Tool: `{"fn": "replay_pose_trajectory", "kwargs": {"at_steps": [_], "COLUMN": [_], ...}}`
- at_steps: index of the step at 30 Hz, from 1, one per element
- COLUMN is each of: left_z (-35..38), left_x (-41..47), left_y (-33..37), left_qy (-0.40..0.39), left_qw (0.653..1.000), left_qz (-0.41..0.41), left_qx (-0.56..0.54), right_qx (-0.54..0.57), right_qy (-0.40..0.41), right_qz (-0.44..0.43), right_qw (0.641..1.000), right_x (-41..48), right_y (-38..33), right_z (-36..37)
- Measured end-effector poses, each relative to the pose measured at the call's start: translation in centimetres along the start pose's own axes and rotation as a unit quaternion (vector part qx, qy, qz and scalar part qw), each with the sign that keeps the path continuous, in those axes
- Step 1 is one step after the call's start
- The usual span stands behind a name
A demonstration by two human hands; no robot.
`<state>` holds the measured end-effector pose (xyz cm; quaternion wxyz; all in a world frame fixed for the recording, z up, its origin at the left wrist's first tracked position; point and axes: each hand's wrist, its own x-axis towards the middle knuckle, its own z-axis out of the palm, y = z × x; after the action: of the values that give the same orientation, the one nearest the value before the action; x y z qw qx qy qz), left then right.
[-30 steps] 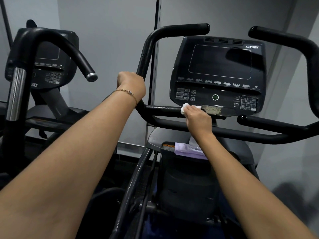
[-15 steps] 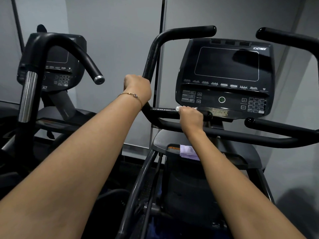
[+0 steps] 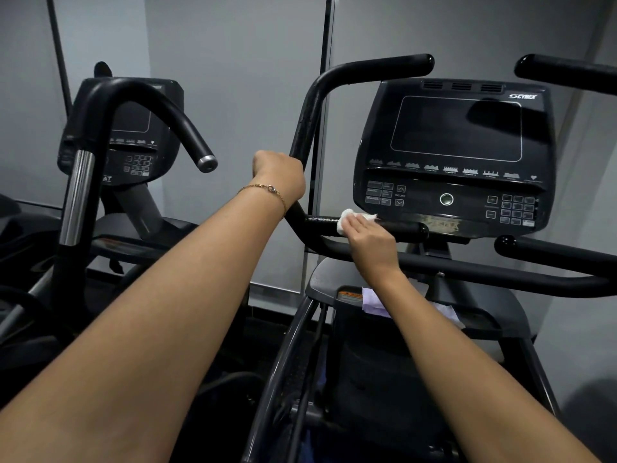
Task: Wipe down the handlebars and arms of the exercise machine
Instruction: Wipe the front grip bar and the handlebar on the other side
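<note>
A second exercise machine point(image 3: 117, 155) fills the left of my frame against grey wall panels. My two forearms cross the lower half, hiding much of the near exercise machine point(image 3: 384, 379). Its dark console point(image 3: 454, 155) sits centre right, screen blank. The left grip point(image 3: 278, 175) is closed around the scuffed black upright handlebar point(image 3: 305, 128) at centre. The right grip point(image 3: 370, 243), fingers curled, holds a crumpled white wipe point(image 3: 345, 217) against the short horizontal bar point(image 3: 404, 226) under the console. A lilac item point(image 3: 374, 304) lies beneath that forearm, and a thin gold bracelet point(image 3: 267, 188) circles the left wrist.

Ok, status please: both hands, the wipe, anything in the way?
Left hand grips upright bar. Right hand holds wipe on short grip. Nothing visible in the way.
</note>
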<state>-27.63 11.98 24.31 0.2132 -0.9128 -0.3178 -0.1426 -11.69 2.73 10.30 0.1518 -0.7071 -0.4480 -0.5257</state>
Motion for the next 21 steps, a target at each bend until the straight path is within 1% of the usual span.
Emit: {"fn": "replay_pose_trajectory", "kwargs": {"at_steps": [2, 4, 6, 8, 10, 12, 13, 15, 17, 18, 19, 21], "left_z": [0.0, 0.2, 0.2, 0.2, 0.1, 0.1, 0.1, 0.1, 0.1, 0.1, 0.1, 0.0], "left_x": [0.1, 0.2, 0.2, 0.2, 0.4, 0.5, 0.5, 0.5, 0.5, 0.4, 0.5, 0.5], "left_y": [-0.3, -0.5, -0.6, -0.6, -0.5, -0.5, -0.6, -0.8, -0.8, -0.7, -0.6, -0.4], "left_qy": [0.008, 0.014, 0.015, 0.012, 0.009, 0.009, 0.009, 0.010, 0.006, 0.002, -0.001, -0.003], "left_qw": [1.000, 1.000, 0.999, 0.999, 0.999, 0.998, 0.998, 0.998, 0.998, 0.998, 0.998, 0.998], "left_qz": [0.000, -0.002, -0.003, -0.003, -0.004, -0.006, -0.006, -0.006, -0.007, -0.009, -0.009, -0.009], "left_qx": [-0.016, -0.027, -0.034, -0.043, -0.052, -0.057, -0.059, -0.062, -0.060, -0.058, -0.057, -0.057], "right_qx": [-0.006, -0.001, 0.014, 0.021, 0.015, 0.013, 0.015, 0.021, 0.013, 0.012, 0.011, 0.019], "right_qy": [0.019, 0.024, 0.017, 0.015, 0.014, 0.030, 0.031, 0.015, -0.040, -0.070, -0.074, -0.030], "right_qz": [0.011, 0.057, 0.081, 0.062, 0.017, 0.002, 0.012, 0.064, 0.130, 0.144, 0.126, 0.054], "right_qw": [1.000, 0.998, 0.996, 0.998, 1.000, 0.999, 0.999, 0.998, 0.991, 0.987, 0.989, 0.998], "right_x": [-0.4, 0.6, 2.1, 2.4, 1.4, 0.3, 0.2, 1.2, 3.3, 3.9, 4.0, 3.1], "right_y": [0.6, -0.1, -1.5, -2.3, -1.9, -1.1, -0.9, -1.6, -2.7, -3.3, -3.7, -3.7], "right_z": [0.1, 0.2, 0.3, 0.7, 1.1, 1.0, 1.1, 0.8, 0.6, 0.7, 1.0, 1.7]}}
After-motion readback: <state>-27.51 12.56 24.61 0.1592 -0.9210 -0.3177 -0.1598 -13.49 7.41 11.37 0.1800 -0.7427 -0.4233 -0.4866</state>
